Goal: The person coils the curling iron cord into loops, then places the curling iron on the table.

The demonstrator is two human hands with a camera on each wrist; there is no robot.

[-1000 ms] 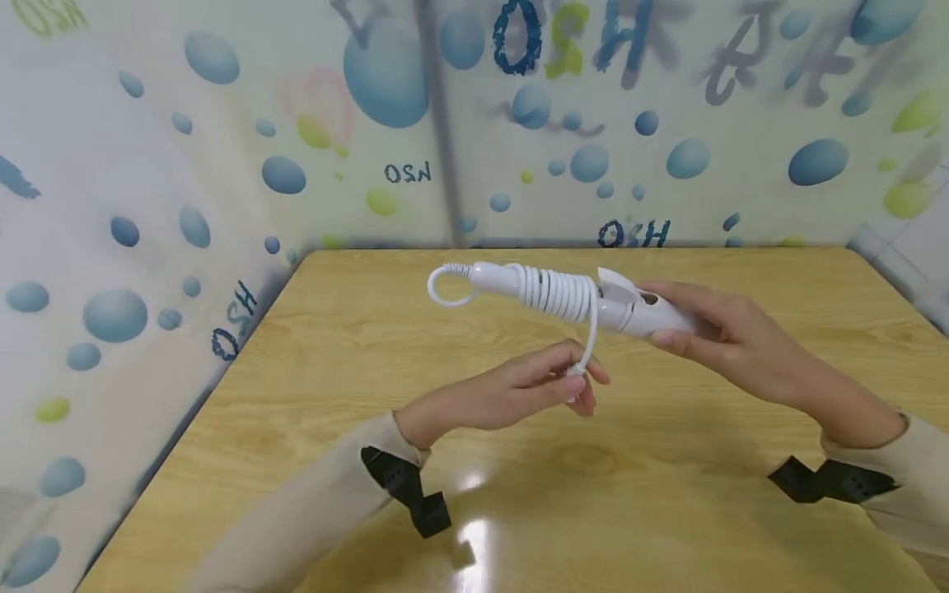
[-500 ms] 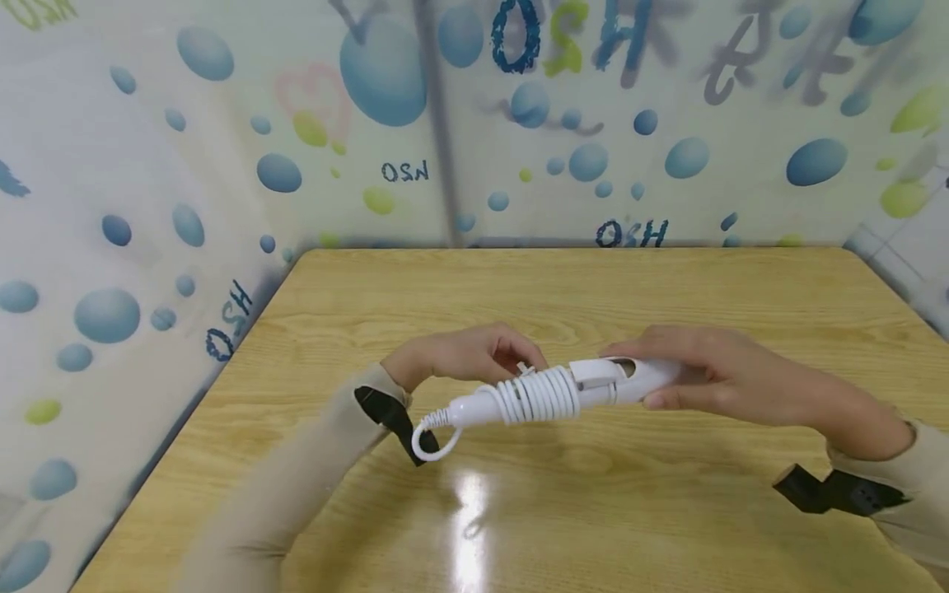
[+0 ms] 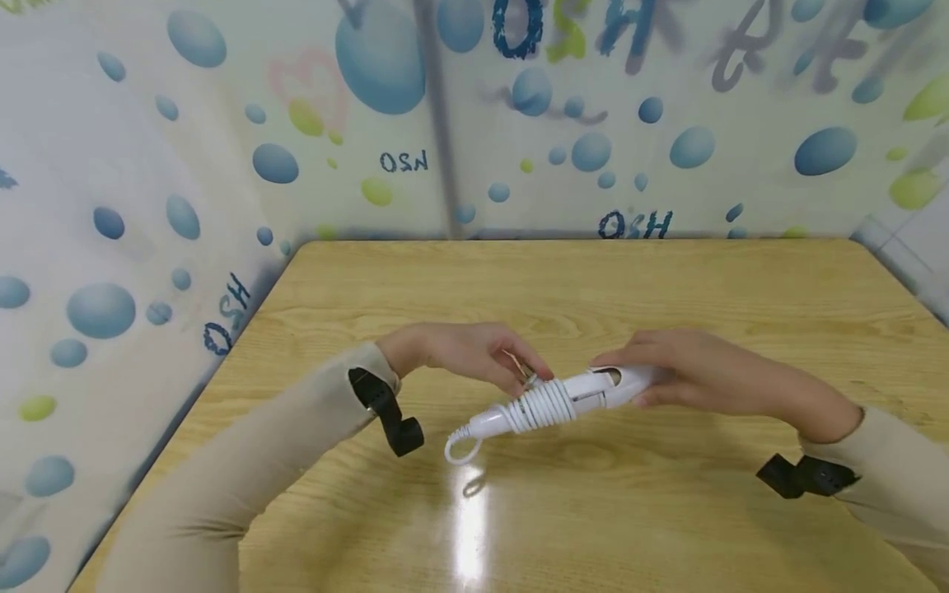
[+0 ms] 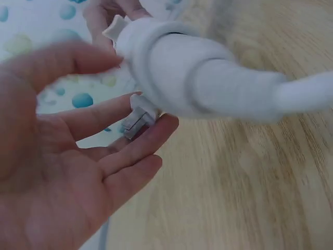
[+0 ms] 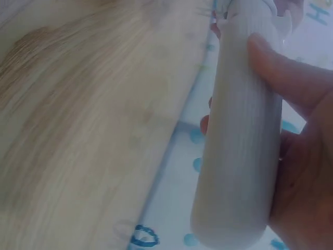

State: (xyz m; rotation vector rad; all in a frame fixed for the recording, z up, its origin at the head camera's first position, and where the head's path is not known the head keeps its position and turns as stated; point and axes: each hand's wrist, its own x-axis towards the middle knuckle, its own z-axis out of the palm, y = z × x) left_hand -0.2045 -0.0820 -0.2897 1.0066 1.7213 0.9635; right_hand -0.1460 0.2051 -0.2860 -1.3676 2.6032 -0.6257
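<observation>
In the head view a white wand-shaped appliance (image 3: 489,422) is held above the table, its narrow end tilted down to the left. Its white cord (image 3: 544,403) is wound in several turns around the body and makes a small loop at the narrow end. My right hand (image 3: 712,379) grips the thick rounded end, thumb along the side in the right wrist view. My left hand (image 3: 460,350) is at the far side of the windings. Its fingers hold the cord's plug (image 4: 140,114), metal prongs showing in the left wrist view, while the thumb reaches close to the windings.
Below the hands spreads a wood-grain table (image 3: 593,511), with a bright glare streak near its front. A patterned wall (image 3: 489,148) with blue and green spots stands along its back and left. Black camera straps (image 3: 385,412) are on both sleeves.
The appliance has come lower, its narrow end now tilted down. My left hand went from below the appliance to behind the windings with the plug, and the hanging cord length is now against the body.
</observation>
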